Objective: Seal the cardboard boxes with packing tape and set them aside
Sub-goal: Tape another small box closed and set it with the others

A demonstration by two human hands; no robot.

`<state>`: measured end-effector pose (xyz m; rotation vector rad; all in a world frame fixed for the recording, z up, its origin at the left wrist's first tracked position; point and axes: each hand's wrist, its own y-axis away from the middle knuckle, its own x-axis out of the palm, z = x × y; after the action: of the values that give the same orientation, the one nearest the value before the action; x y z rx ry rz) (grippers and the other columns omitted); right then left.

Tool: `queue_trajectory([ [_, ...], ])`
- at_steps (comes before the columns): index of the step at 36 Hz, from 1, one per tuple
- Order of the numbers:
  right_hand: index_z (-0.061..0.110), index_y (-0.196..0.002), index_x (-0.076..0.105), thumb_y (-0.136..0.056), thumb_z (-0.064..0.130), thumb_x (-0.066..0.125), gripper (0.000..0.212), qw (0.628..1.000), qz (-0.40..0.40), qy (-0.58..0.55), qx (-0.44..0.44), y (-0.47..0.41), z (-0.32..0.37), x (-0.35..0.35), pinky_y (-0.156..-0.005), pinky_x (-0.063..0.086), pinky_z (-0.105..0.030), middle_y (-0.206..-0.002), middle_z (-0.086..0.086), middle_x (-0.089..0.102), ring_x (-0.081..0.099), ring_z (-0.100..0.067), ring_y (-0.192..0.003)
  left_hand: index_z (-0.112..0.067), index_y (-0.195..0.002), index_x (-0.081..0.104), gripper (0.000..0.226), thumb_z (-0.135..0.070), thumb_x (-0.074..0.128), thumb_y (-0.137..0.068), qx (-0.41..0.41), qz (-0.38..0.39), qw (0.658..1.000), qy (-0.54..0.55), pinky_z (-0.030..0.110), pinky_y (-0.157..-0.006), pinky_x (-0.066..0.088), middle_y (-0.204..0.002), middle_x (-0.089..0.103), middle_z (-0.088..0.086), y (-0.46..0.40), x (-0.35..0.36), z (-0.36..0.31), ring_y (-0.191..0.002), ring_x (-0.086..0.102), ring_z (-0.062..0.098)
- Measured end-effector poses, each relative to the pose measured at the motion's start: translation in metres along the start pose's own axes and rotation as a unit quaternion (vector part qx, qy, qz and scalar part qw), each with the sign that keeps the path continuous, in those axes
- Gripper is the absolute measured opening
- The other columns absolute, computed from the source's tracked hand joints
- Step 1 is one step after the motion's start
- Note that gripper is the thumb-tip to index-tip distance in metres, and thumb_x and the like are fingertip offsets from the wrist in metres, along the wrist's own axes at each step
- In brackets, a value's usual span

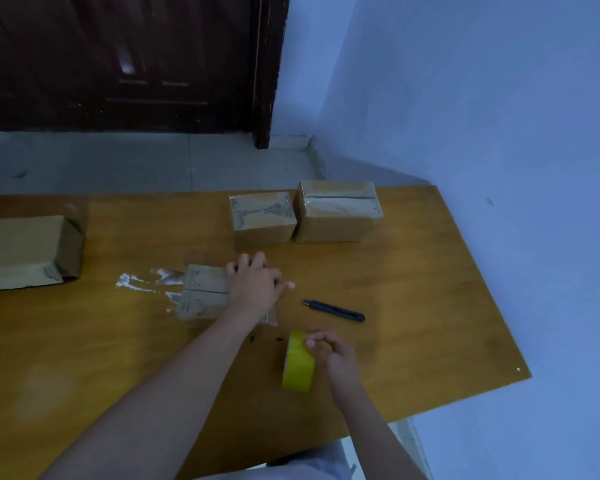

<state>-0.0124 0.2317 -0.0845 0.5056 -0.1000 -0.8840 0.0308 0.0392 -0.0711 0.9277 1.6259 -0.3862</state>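
Note:
A small cardboard box (201, 292) lies in the middle of the wooden table (413, 306), with a strip of clear tape trailing off its left side. My left hand (255, 284) presses down on the box's right end, fingers curled over its far edge. My right hand (333, 355) grips a yellow roll of packing tape (298, 362) standing on its edge near the table's front. Two taped boxes, one (262, 220) beside the other (338, 211), stand side by side at the back of the table.
A black utility knife (335, 310) lies on the table between the tape roll and the taped boxes. A larger cardboard box (25, 251) sits at the left edge. A dark door (125, 60) and a blue wall (482, 98) stand beyond the table.

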Motion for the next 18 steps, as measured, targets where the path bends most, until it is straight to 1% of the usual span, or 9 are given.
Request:
queue_trajectory([
  [4, 0.010, -0.069, 0.064, -0.080, 0.000, 0.068, 0.015, 1.000, 0.002, 0.011, 0.001, 0.001, -0.001, 0.000, -0.091, 0.043, -0.032, -0.107, -0.003, 0.067, 0.060, -0.015, -0.103, -0.032, -0.100, 0.069, 0.060, -0.063, 0.018, -0.095, -0.003, 0.014, 1.000, -0.003, 0.043, -0.095, 0.029, -0.115, 0.047, 0.000, 0.003, -0.003, -0.001, -0.110, 0.037, 0.024],
  [6, 0.009, -0.070, 0.064, -0.080, 0.000, 0.068, 0.014, 1.000, 0.007, 0.014, 0.001, 0.002, -0.001, 0.001, -0.091, 0.043, -0.033, -0.108, -0.004, 0.066, 0.059, -0.015, -0.104, -0.029, -0.102, 0.070, 0.065, -0.060, 0.013, -0.096, -0.008, 0.030, 0.999, 0.034, 0.045, -0.101, 0.026, -0.118, 0.046, 0.001, 0.003, -0.010, 0.001, -0.113, 0.036, 0.024],
  [7, 0.009, -0.071, 0.064, -0.080, 0.000, 0.068, 0.013, 1.000, 0.005, 0.013, 0.002, 0.002, -0.002, 0.002, -0.092, 0.042, -0.034, -0.108, -0.005, 0.066, 0.059, -0.016, -0.104, -0.029, -0.105, 0.069, 0.064, -0.058, 0.013, -0.097, -0.009, 0.038, 0.997, 0.061, 0.046, -0.104, 0.022, -0.120, 0.044, 0.001, 0.003, -0.015, 0.003, -0.115, 0.035, 0.023],
  [8, 0.007, -0.072, 0.065, -0.080, 0.000, 0.068, 0.011, 1.000, 0.003, 0.013, 0.005, 0.002, -0.003, 0.002, -0.093, 0.042, -0.034, -0.108, -0.005, 0.066, 0.059, -0.016, -0.104, -0.030, -0.111, 0.067, 0.060, -0.055, 0.014, -0.099, -0.005, 0.040, 0.995, 0.086, 0.046, -0.106, 0.019, -0.120, 0.042, 0.000, 0.005, -0.020, 0.006, -0.116, 0.033, 0.022],
  [10, 0.004, -0.075, 0.065, -0.081, 0.000, 0.067, 0.007, 1.000, 0.000, 0.009, 0.009, 0.002, -0.003, 0.000, -0.092, 0.042, -0.034, -0.105, -0.007, 0.067, 0.060, -0.019, -0.103, -0.033, -0.118, 0.061, 0.047, -0.048, 0.020, -0.101, 0.024, 0.010, 0.994, 0.107, 0.043, -0.106, 0.014, -0.120, 0.039, -0.002, 0.010, -0.029, 0.014, -0.116, 0.031, 0.020],
  [12, 0.007, -0.075, 0.065, -0.081, 0.001, 0.067, 0.009, 1.000, -0.007, 0.002, 0.016, 0.002, -0.003, -0.001, -0.091, 0.043, -0.035, -0.099, -0.005, 0.068, 0.061, -0.020, -0.099, -0.035, -0.116, 0.061, 0.036, -0.042, 0.029, -0.101, 0.077, -0.025, 0.991, 0.103, 0.036, -0.100, 0.013, -0.116, 0.038, -0.003, 0.019, -0.038, 0.023, -0.114, 0.030, 0.019],
  [13, 0.008, -0.074, 0.065, -0.082, 0.001, 0.067, 0.011, 1.000, -0.010, 0.003, 0.017, 0.002, -0.002, -0.001, -0.090, 0.044, -0.035, -0.096, -0.004, 0.068, 0.061, -0.020, -0.097, -0.035, -0.114, 0.062, 0.032, -0.039, 0.034, -0.100, 0.112, -0.021, 0.989, 0.098, 0.034, -0.098, 0.014, -0.115, 0.038, -0.003, 0.025, -0.041, 0.027, -0.114, 0.030, 0.019],
  [16, 0.009, -0.073, 0.064, -0.082, 0.000, 0.066, 0.013, 1.000, -0.018, 0.000, 0.010, 0.004, 0.001, -0.001, -0.086, 0.045, -0.031, -0.091, 0.000, 0.067, 0.061, -0.017, -0.092, -0.033, -0.119, 0.060, 0.029, -0.039, 0.045, -0.096, 0.214, 0.060, 0.974, 0.041, 0.035, -0.099, 0.019, -0.119, 0.037, -0.002, 0.040, -0.042, 0.034, -0.116, 0.029, 0.022],
  [18, 0.008, -0.073, 0.063, -0.083, -0.002, 0.065, 0.014, 1.000, -0.018, -0.005, 0.010, 0.005, 0.002, -0.001, -0.086, 0.045, -0.031, -0.092, 0.002, 0.067, 0.061, -0.016, -0.093, -0.033, -0.123, 0.057, 0.032, -0.043, 0.048, -0.094, 0.233, 0.111, 0.966, -0.013, 0.038, -0.099, 0.022, -0.125, 0.033, -0.001, 0.047, -0.040, 0.039, -0.120, 0.024, 0.023],
])
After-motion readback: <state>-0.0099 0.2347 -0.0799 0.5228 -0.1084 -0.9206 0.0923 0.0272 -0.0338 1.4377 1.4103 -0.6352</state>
